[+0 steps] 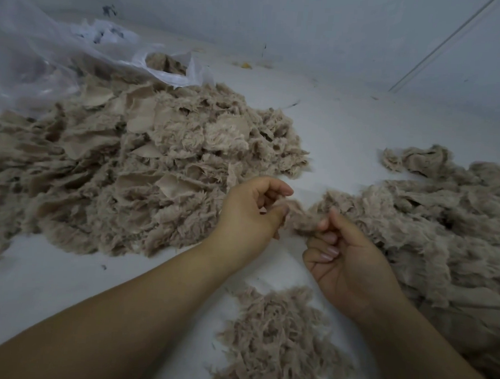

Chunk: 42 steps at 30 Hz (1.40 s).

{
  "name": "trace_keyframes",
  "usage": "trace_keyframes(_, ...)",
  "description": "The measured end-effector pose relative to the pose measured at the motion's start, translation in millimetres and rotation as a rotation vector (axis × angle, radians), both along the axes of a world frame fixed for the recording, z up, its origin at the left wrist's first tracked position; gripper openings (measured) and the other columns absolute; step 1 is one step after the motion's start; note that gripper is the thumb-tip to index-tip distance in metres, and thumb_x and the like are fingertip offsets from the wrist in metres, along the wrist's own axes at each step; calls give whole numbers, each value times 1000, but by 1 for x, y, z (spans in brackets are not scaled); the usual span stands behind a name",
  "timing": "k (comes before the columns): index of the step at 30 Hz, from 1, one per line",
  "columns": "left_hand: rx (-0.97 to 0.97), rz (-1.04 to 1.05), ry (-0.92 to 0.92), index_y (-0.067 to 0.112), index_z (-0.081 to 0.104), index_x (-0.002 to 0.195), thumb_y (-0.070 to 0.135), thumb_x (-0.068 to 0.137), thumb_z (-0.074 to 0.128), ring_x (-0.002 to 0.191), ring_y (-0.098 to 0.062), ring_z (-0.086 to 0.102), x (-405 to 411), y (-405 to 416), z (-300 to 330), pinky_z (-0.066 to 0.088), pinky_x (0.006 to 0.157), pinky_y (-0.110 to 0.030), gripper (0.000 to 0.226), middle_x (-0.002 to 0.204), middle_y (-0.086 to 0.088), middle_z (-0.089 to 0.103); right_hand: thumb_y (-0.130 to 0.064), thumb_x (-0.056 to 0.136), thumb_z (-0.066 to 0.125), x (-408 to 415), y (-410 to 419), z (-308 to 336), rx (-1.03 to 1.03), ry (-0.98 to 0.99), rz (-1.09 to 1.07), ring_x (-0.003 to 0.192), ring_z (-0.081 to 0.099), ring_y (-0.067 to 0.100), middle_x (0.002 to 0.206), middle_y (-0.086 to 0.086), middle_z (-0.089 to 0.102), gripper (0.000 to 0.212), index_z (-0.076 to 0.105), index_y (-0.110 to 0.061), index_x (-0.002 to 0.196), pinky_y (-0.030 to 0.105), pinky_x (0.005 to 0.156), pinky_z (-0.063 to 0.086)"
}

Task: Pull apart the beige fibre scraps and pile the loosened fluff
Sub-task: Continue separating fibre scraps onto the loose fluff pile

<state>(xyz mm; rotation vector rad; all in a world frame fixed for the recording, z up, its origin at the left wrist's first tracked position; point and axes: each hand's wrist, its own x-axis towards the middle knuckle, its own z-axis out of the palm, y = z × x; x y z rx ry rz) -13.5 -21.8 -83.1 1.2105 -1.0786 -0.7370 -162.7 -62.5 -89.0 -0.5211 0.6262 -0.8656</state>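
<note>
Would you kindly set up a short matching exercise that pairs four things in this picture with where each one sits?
Things:
1. plastic bag
2. large scrap heap
3. small fluff pile
4. scrap being pulled

Places:
A. nearest the camera, between the forearms
B. far left corner, against the wall
C. pinched between the left hand and right hand
D. left of the hands, spread across the white surface

Pairs: 1-B, 2-D, 3-A, 4-C
</note>
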Motion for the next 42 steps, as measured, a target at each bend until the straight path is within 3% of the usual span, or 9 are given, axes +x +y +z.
trace_keyframes(6,-70,-15,-4,17,66,96,-12,79,69,78,-22,58,-3,2,2,55,67,-49,34,83,-4,60,-17,82,62,1,2,1,-79,47,-1,38,32,1,53,-7,52,9,55,-12,78,12,39,28)
trace_keyframes(10,-70,-12,-31,22,67,89,-8,79,72,70,-15,58,-7,5,4,55,64,-46,32,75,6,61,-18,83,64,1,-1,0,-41,27,42,41,29,1,57,-7,42,13,60,-13,95,14,38,31)
trace_keyframes(15,-95,8,35,18,66,86,-10,81,69,73,-27,58,-7,5,8,54,68,-50,29,82,-18,61,-18,87,58,0,0,-2,-93,17,116,40,31,2,57,-9,53,27,61,-9,113,12,40,30)
trace_keyframes(24,-4,1,318,3,63,89,5,93,62,51,-18,61,-4,3,6,51,46,-26,5,66,-9,64,-14,81,62,1,0,-4,-119,53,112,37,36,1,65,-2,60,24,68,-1,101,11,37,28)
trace_keyframes(29,77,-169,185,10,59,114,-4,82,72,46,-21,59,-4,5,4,46,42,-25,37,71,-19,62,-18,85,59,0,1,-1,-144,30,141,35,42,2,58,-1,58,24,72,-1,97,11,36,31)
trace_keyframes(34,-23,-60,94,13,73,85,-10,87,62,40,-13,50,4,5,8,40,42,-21,26,52,-3,59,-19,83,60,2,-2,0,-16,18,32,36,25,3,53,-6,31,19,69,-9,69,14,35,26)
trace_keyframes(37,69,90,-155,16,73,79,-7,89,61,51,-3,57,18,2,15,46,54,-19,28,59,8,65,-21,84,58,0,-1,1,8,1,29,35,26,3,52,-6,31,19,62,-5,76,14,34,27)
trace_keyframes(39,169,196,-681,13,75,89,-2,89,58,74,-10,64,31,2,18,49,67,-25,23,82,2,69,-21,84,57,0,0,1,12,-2,10,35,27,2,52,-6,34,20,65,-4,76,14,34,27)
trace_keyframes(42,359,176,-1440,19,68,98,10,85,54,84,-26,62,38,6,21,31,49,-28,21,85,1,54,-20,82,57,0,1,2,45,-59,-47,36,28,2,52,-6,36,22,68,-4,72,14,35,26)
